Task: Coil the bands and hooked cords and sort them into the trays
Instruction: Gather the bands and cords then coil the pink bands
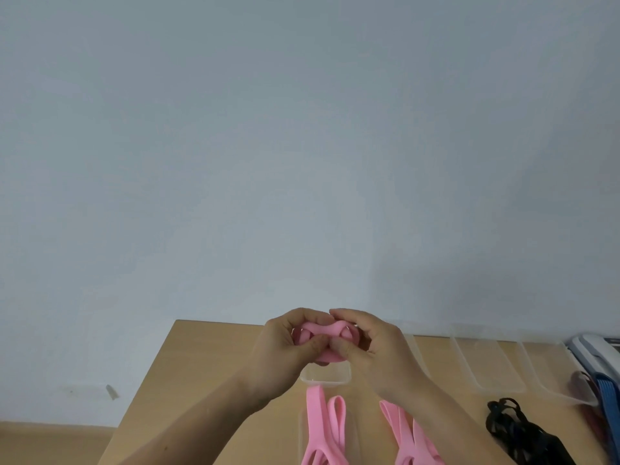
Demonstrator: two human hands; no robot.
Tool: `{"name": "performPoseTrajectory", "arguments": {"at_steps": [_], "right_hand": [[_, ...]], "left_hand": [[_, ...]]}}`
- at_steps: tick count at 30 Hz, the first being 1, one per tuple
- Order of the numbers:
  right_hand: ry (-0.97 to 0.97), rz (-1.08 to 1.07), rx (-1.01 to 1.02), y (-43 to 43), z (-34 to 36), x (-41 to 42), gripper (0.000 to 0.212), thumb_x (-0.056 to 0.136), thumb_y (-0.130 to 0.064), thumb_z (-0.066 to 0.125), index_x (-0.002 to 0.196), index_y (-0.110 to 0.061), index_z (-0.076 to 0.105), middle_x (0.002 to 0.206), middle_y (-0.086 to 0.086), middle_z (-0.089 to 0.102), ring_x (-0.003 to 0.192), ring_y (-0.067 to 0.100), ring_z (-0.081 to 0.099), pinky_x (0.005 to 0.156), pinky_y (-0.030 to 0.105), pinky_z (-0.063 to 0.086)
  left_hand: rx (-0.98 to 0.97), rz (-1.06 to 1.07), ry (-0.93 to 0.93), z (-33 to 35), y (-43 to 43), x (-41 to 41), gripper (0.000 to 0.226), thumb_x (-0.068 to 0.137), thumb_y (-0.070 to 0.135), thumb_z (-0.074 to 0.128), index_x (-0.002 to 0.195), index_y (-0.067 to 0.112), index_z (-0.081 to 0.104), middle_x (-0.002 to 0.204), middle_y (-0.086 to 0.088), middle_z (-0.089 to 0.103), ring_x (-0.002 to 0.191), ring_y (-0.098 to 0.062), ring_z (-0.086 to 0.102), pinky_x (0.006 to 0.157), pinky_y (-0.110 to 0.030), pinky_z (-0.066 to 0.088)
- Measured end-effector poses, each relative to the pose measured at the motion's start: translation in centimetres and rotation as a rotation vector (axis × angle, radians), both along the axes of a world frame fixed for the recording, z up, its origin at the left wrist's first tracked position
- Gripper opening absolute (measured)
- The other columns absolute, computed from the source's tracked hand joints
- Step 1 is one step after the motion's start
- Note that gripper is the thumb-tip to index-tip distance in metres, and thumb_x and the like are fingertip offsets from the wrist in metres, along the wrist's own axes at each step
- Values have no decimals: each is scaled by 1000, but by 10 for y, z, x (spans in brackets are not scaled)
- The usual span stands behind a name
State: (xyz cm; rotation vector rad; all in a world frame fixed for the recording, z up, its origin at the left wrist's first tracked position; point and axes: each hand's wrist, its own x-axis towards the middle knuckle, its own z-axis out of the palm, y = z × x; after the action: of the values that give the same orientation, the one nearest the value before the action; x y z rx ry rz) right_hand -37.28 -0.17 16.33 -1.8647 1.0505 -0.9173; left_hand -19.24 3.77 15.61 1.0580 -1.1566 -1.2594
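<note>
Band: pink band [322, 331], coiled tight, lower centre, above a clear tray [335, 379].
Grip: left hand [281, 347] and right hand [372, 347] both pinch it in curled fingers, likely stopping it springing open.
Around: loose bands [322, 427] and black cords [513, 427] on the bench [201, 380].

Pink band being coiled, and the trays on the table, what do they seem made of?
Pink band: probably rubber or silicone, matte; it curls softly without creasing. Trays: likely clear plastic, slightly glossy; the tabletop shows through them.

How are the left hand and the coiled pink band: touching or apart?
Touching. Head view: the left hand pinches the coiled pink band between thumb and fingers.
</note>
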Motion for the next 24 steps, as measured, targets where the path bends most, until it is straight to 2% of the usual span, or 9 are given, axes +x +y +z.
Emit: {"name": "performPoseTrajectory", "arguments": {"at_steps": [3, 7, 10, 12, 15, 19, 21, 24], "right_hand": [[2, -8, 21, 1, -6, 5, 36, 86, -22, 74, 100, -54, 66, 101, -22, 71, 97, 3, 67, 84, 22, 56], [35, -47, 22, 3, -11, 16, 43, 83, -19, 76, 102, -55, 62, 102, -23, 70, 97, 1, 67, 82, 18, 53], [184, -40, -102, 6, -12, 25, 45, 75, -45, 75, 115, -54, 55, 115, -31, 59, 105, -4, 58, 83, 12, 48], [312, 8, -164, 7, -16, 31, 54, 70, -57, 70, 121, -49, 54, 120, -36, 51, 113, -6, 51, 89, 12, 45], [430, 52, -195, 7, -27, 38, 50, 72, -45, 71, 121, -39, 57, 117, -36, 48, 109, -8, 48, 90, 16, 45], [541, 45, -191, 8, -51, 41, 45, 79, -41, 70, 121, -31, 56, 119, -37, 41, 102, -8, 49, 85, 5, 36], [580, 42, -179, 8, -62, 39, 40, 81, -39, 68, 118, -27, 57, 120, -29, 49, 99, -3, 51, 82, 6, 37], [617, 26, -162, 4, -75, 32, 30, 80, -35, 66, 107, -22, 61, 105, -16, 60, 88, 4, 55, 75, 15, 43]], "left_hand": [[100, -68, 101, -4, 0, 7, 21, 83, 28, 74, 101, 17, 72, 105, -11, 74, 92, -33, 73, 74, -30, 57], [187, -7, 180, -15, -6, 20, 38, 80, 23, 63, 117, 16, 65, 111, -14, 70, 90, -34, 71, 75, -38, 58], [230, -22, 118, -23, -10, 30, 41, 77, 24, 62, 115, 8, 63, 107, -17, 72, 87, -31, 71, 79, -40, 59], [254, -55, 130, -28, -11, 36, 42, 78, 22, 62, 116, 4, 62, 109, -19, 71, 93, -34, 72, 85, -44, 59], [293, -104, 169, -38, -12, 44, 42, 79, 18, 60, 117, 2, 60, 109, -22, 71, 97, -37, 71, 86, -45, 59], [389, -137, 103, -60, -13, 45, 51, 73, 20, 61, 122, 5, 54, 116, -21, 65, 94, -30, 73, 83, -39, 60], [431, -161, 76, -69, -16, 44, 55, 71, 19, 61, 124, 5, 50, 118, -18, 62, 87, -24, 73, 77, -35, 59], [483, -236, 1, -80, -24, 40, 54, 73, 22, 61, 123, 6, 51, 118, -18, 62, 75, -18, 70, 71, -29, 56]]}}
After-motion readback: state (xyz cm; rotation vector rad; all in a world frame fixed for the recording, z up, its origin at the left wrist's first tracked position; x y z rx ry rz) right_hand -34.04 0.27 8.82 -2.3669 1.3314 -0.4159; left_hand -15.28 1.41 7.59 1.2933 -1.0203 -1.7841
